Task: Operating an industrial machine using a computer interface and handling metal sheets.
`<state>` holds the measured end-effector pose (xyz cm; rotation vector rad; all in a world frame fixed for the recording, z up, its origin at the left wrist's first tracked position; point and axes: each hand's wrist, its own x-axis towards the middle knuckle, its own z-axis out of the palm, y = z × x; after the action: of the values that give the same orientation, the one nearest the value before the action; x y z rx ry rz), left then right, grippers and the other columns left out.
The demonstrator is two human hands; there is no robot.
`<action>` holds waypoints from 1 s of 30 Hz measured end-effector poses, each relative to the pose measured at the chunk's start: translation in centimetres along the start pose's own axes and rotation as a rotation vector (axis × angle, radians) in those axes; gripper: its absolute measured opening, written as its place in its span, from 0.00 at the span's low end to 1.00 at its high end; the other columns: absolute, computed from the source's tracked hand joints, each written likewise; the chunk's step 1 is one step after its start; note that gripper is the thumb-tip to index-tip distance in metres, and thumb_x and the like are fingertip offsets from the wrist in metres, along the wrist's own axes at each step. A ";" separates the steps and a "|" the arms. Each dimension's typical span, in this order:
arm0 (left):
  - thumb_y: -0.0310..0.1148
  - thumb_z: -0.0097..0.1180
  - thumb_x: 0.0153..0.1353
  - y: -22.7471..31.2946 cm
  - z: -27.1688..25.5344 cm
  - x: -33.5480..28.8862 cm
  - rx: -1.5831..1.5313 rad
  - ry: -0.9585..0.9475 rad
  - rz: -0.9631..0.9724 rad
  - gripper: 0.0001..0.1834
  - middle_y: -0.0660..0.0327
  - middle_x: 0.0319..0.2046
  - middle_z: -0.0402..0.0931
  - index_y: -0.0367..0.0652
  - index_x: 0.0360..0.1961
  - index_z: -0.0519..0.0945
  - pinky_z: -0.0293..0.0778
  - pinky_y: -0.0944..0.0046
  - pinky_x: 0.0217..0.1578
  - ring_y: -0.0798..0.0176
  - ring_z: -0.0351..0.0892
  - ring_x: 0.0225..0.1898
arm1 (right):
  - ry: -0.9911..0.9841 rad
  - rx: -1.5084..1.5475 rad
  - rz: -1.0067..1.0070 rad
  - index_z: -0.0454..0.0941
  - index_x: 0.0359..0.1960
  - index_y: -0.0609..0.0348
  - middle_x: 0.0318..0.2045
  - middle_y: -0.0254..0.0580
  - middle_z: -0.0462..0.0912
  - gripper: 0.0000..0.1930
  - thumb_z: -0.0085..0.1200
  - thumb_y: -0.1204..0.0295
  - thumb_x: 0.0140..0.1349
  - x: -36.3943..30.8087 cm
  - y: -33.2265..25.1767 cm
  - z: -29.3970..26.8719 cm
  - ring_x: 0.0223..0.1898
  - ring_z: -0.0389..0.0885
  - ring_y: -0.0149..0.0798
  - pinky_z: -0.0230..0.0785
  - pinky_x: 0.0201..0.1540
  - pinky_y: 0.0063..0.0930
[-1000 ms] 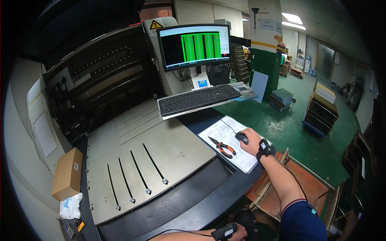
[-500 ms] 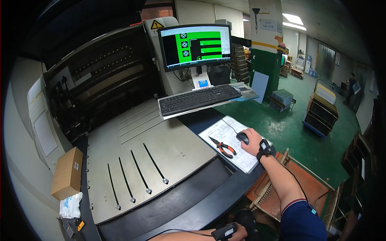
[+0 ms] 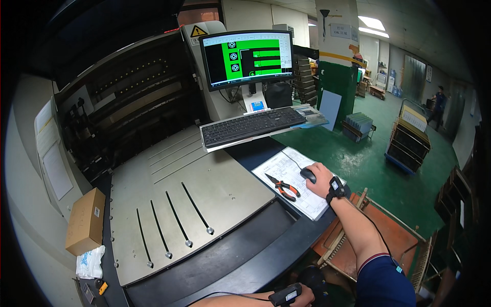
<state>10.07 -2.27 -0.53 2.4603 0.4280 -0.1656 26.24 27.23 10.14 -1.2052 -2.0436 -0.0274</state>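
Note:
My right hand [image 3: 319, 179] rests over a black computer mouse [image 3: 308, 175], fingers wrapped round it. The mouse lies on printed paper sheets [image 3: 279, 162] at the right end of the machine's front. Beside it on the paper are pliers [image 3: 283, 187] with black and orange handles, their jaws pointing away to the left. My left hand [image 3: 304, 297] is low at the bottom edge, near my lap, partly cut off; its fingers are mostly hidden. Beyond the mouse, a monitor [image 3: 248, 59] shows a green and black pattern above a black keyboard [image 3: 250, 125] on a tray.
A flat metal machine bed [image 3: 215, 192] with dark slots and round knobs fills the left. A cardboard box [image 3: 85, 221] and a white plastic bag [image 3: 90, 262] sit along its left side. An orange-brown seat [image 3: 378, 225] stands at right; behind it are a loaded cart [image 3: 406, 135] and a person [image 3: 438, 105].
The distant person at the right has moved a little to the left. My hands, the mouse and the pliers stay in place.

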 end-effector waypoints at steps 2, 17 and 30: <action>0.38 0.53 0.58 0.1 -0.2 0.3 -0.004 -0.013 0.004 0.12 0.50 0.25 0.80 0.42 0.26 0.81 0.77 0.51 0.39 0.45 0.82 0.34 | 0.000 -0.016 0.007 0.79 0.46 0.55 0.44 0.48 0.76 0.20 0.58 0.68 0.49 -0.1 0.3 0.0 0.45 0.77 0.53 0.72 0.49 0.42; 0.43 0.53 0.60 1.5 -2.0 0.9 0.110 -0.188 -0.100 0.12 0.57 0.24 0.82 0.51 0.31 0.85 0.78 0.50 0.25 0.49 0.83 0.26 | 0.008 -0.034 0.027 0.82 0.45 0.50 0.46 0.46 0.76 0.19 0.59 0.67 0.48 -0.4 0.4 -0.1 0.47 0.77 0.51 0.71 0.51 0.41; 0.42 0.55 0.59 -1.1 2.3 1.6 0.029 0.174 0.089 0.14 0.58 0.12 0.76 0.51 0.19 0.82 0.70 0.47 0.12 0.52 0.77 0.14 | 0.015 -0.025 0.024 0.83 0.44 0.50 0.45 0.45 0.76 0.18 0.59 0.67 0.48 -0.3 0.4 0.0 0.47 0.77 0.50 0.71 0.51 0.41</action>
<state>11.14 -2.44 -3.33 2.5268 0.3915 0.0805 26.63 27.22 9.77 -1.2411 -2.0211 -0.0508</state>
